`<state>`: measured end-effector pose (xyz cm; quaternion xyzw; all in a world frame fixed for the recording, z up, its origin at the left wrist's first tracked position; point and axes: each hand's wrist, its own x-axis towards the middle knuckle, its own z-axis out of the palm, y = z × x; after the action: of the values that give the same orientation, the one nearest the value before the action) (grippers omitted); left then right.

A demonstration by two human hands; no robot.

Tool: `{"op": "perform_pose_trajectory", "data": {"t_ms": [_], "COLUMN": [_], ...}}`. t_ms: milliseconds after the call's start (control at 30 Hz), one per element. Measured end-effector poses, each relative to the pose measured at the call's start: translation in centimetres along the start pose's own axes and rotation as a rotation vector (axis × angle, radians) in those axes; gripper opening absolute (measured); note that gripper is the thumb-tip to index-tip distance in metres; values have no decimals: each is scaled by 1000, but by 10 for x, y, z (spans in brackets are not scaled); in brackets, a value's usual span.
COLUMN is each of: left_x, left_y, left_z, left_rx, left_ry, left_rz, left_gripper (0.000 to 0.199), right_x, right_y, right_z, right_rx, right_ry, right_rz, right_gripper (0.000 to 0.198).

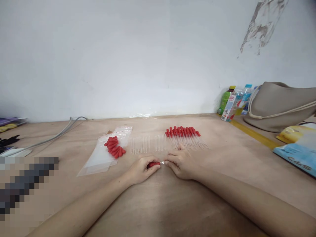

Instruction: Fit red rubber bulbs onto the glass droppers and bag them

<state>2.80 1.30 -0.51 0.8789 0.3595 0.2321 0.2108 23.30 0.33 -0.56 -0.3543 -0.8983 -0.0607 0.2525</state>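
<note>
My left hand (143,169) is closed around a red rubber bulb (153,164) low over the table. From the bulb's right end a clear glass dropper tube (162,162) runs to my right hand (182,164), which pinches it between thumb and fingers. Beyond my hands lie rows of loose clear tubes (140,144). To their right, several droppers (184,132) with red bulbs on top lie side by side. A heap of loose red bulbs (114,147) rests on clear plastic bags (96,161) at the left.
Grey cables (56,135) cross the table's left rear. Drink bottles (229,103) and a beige bag (278,105) stand at the right against the wall, near a yellow strip (254,133). A blue and yellow package (296,158) lies at the right edge. A pixelated patch hides the lower left.
</note>
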Motion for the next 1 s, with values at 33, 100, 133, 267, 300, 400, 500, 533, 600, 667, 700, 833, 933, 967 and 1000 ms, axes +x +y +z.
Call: {"op": "perform_pose_trajectory", "data": {"t_ms": [33, 100, 133, 267, 300, 400, 500, 533, 600, 667, 700, 833, 933, 967, 1000], "left_x": [0, 0, 0, 0, 1, 2, 3, 3, 3, 3, 2, 2, 3, 3, 4], "left_y": [0, 0, 0, 0, 1, 1, 0, -1, -4, -7, -8, -10, -9, -8, -6], "left_z": [0, 1, 1, 0, 0, -1, 0, 0, 1, 1, 1, 0, -2, -2, -3], "left_rx": [5, 9, 13, 29, 27, -12, -78, -105, -160, -191, -194, -146, -63, -37, -17], "left_ry": [3, 14, 18, 38, 46, 90, 142, 152, 159, 164, 170, 215, 201, 185, 167], "left_rz": [7, 25, 38, 89, 97, 90, 21, -11, -70, -113, -125, -146, -136, -124, -110], "left_gripper": [21, 21, 21, 21, 20, 19, 18, 19, 21, 24, 24, 23, 22, 20, 18], "right_x": [0, 0, 0, 2, 2, 4, 5, 5, 4, 2, 1, 1, 7, 10, 14], "right_y": [-1, -4, -5, -11, -12, -11, -7, -5, -2, 2, 3, 16, 35, 42, 50], "right_z": [2, 5, 6, 5, 4, 3, 1, 0, -3, -6, -8, -14, -18, -20, -21], "right_rx": [-2, 5, 13, 60, 74, 114, 136, 142, 158, 166, 163, 153, 243, 270, 278], "right_ry": [3, -4, -14, -71, -79, -81, -76, -80, -96, -104, -100, -43, 6, 27, 53], "right_rz": [12, 46, 63, 122, 133, 166, 174, 167, 143, 127, 123, 186, 398, 496, 594], "right_gripper": [20, 22, 23, 25, 25, 28, 29, 28, 24, 22, 21, 19, 18, 17, 18]}}
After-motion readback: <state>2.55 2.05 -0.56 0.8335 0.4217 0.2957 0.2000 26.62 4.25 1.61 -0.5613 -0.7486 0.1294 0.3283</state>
